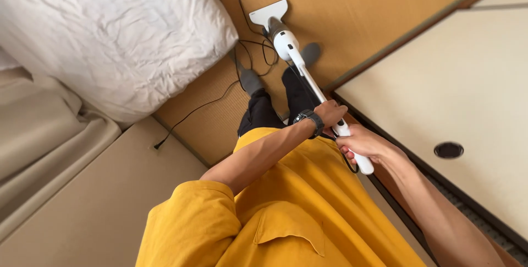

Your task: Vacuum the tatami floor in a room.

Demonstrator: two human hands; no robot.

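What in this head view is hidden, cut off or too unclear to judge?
- Vacuum handle: the right hand and left hand cover the grip.
- Black cord: its far end runs behind the white bedding.
- Feet: one sock shows; the vacuum partly hides the other.

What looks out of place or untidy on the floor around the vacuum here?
The black power cord lies in loose tangled loops on the tatami floor, right beside the white stick vacuum head and the person's feet. Its plug end trails off unplugged near the folded bedding. Both hands, left hand and right hand, grip the handle.
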